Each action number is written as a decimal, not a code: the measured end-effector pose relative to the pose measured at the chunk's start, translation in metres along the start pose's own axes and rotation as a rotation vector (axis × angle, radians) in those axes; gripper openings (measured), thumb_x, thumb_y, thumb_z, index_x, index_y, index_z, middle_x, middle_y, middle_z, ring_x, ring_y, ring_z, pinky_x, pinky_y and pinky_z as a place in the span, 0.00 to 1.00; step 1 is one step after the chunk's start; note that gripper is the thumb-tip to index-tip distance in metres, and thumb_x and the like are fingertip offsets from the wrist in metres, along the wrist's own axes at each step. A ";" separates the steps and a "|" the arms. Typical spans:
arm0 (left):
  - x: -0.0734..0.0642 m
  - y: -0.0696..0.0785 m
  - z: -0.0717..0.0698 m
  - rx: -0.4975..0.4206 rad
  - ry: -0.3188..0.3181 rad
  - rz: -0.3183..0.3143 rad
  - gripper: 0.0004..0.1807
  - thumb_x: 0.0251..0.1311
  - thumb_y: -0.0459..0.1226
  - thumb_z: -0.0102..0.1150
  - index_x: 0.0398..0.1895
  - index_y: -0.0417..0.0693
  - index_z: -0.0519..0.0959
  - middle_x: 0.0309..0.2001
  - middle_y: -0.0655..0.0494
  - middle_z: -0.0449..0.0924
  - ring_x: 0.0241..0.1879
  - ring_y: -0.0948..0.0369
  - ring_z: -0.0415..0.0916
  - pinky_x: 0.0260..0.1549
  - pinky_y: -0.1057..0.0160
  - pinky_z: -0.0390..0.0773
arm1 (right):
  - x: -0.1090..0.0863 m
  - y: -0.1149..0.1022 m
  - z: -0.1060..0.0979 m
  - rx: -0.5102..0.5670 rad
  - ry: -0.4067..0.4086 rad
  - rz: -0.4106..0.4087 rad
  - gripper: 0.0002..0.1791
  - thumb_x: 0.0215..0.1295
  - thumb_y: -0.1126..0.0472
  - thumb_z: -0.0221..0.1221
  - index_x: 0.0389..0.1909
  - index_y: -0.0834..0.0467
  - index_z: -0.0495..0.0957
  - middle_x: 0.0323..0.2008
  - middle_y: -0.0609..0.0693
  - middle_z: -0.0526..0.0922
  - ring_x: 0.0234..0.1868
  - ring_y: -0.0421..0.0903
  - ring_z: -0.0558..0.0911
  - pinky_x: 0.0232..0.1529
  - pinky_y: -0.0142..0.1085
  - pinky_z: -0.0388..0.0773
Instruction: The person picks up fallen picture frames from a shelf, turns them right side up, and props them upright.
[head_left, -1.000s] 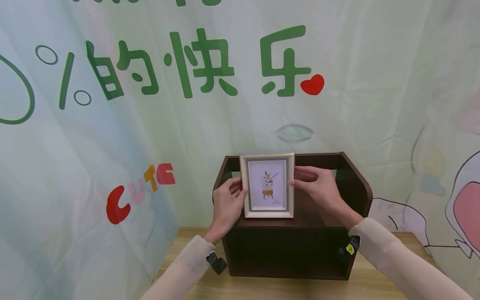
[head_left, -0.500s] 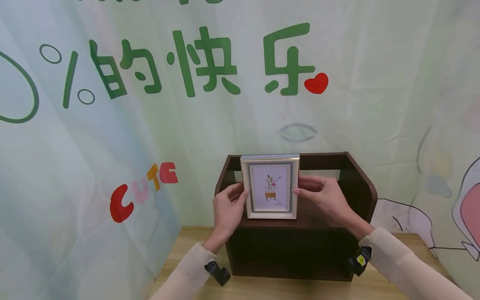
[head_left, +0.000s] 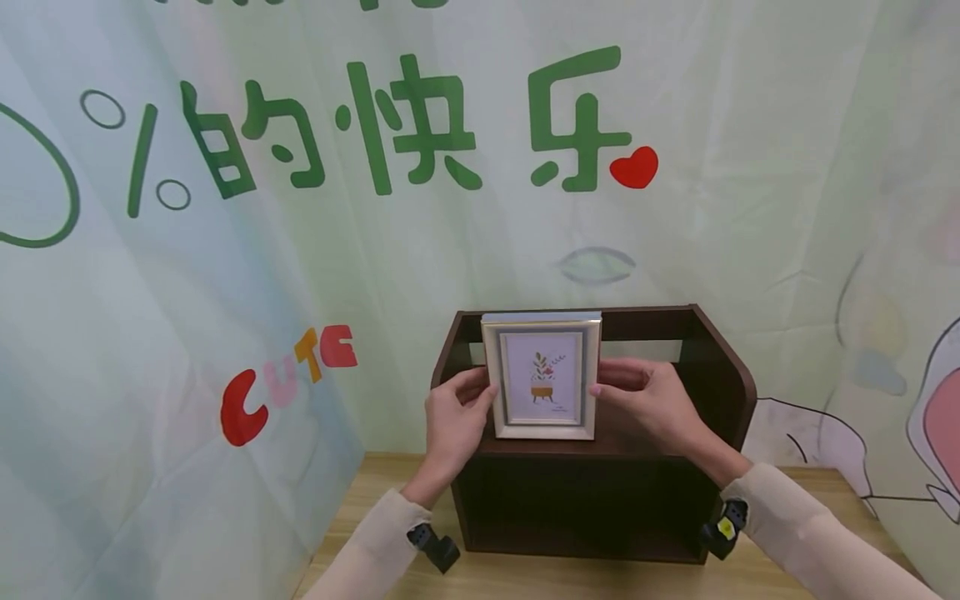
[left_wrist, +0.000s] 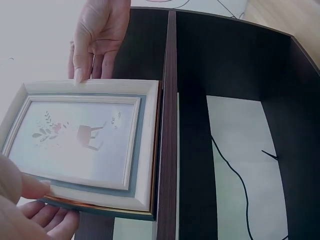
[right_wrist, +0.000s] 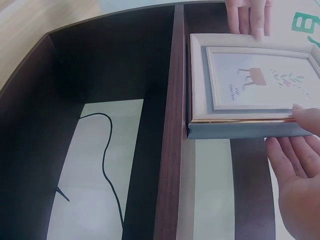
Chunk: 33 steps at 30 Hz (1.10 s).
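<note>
A picture frame (head_left: 543, 425) with a pale, gold-edged border and a potted-plant print stands nearly upright on the upper board of a dark brown shelf (head_left: 585, 504), toward its left side. My left hand (head_left: 457, 417) pinches the frame's left edge, thumb in front and fingers behind. On the opposite edge my right hand (head_left: 652, 400) holds it the same way, with the thumb (right_wrist: 305, 119) on the front border. The left wrist view shows the frame's lower edge against the shelf board (left_wrist: 169, 125). The frame's back is mostly hidden.
A wooden tabletop (head_left: 525, 579) carries the shelf. Behind hangs a printed cloth backdrop (head_left: 420, 267) with green characters. Through a gap in the shelf's lower back, a thin black cable (right_wrist: 105, 165) shows. The shelf's side panel (head_left: 723, 367) rises right of my right hand.
The frame's top has come down slightly and more of its upper face shows. My right hand has slid lower along its edge. The head view has shifted a little.
</note>
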<state>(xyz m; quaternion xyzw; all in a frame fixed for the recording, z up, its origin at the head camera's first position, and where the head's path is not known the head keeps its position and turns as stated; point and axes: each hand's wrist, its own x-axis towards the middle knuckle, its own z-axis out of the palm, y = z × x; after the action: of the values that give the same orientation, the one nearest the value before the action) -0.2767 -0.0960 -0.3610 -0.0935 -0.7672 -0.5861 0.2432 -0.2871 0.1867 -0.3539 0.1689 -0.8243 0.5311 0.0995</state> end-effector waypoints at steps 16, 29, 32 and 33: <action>0.004 0.000 0.005 0.085 -0.001 0.037 0.13 0.67 0.28 0.66 0.54 0.34 0.86 0.50 0.38 0.89 0.49 0.47 0.90 0.49 0.50 0.89 | -0.007 -0.006 0.004 -0.028 0.020 0.003 0.26 0.62 0.48 0.75 0.58 0.55 0.86 0.54 0.55 0.91 0.53 0.50 0.91 0.46 0.25 0.84; 0.015 -0.006 0.018 0.044 -0.022 0.021 0.17 0.69 0.27 0.63 0.60 0.37 0.84 0.56 0.38 0.87 0.56 0.46 0.87 0.55 0.49 0.87 | -0.011 -0.010 0.007 -0.077 0.071 -0.015 0.23 0.62 0.50 0.75 0.55 0.56 0.87 0.51 0.55 0.92 0.50 0.49 0.92 0.46 0.27 0.85; 0.020 -0.009 0.022 0.010 -0.041 -0.012 0.18 0.69 0.27 0.63 0.61 0.38 0.84 0.57 0.39 0.87 0.58 0.47 0.87 0.57 0.49 0.86 | -0.015 -0.013 0.007 -0.082 0.083 -0.023 0.23 0.62 0.51 0.75 0.55 0.58 0.87 0.51 0.56 0.92 0.49 0.49 0.91 0.46 0.27 0.85; 0.022 -0.009 0.023 -0.003 -0.048 -0.019 0.18 0.69 0.26 0.62 0.61 0.37 0.83 0.57 0.39 0.87 0.58 0.47 0.87 0.57 0.49 0.86 | -0.016 -0.014 0.007 -0.082 0.085 -0.028 0.23 0.62 0.51 0.75 0.55 0.58 0.86 0.51 0.56 0.91 0.49 0.49 0.91 0.46 0.27 0.84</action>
<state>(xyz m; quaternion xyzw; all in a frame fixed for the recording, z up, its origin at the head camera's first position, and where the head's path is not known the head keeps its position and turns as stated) -0.3057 -0.0803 -0.3630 -0.1007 -0.7727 -0.5872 0.2189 -0.2672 0.1782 -0.3506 0.1538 -0.8379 0.5022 0.1486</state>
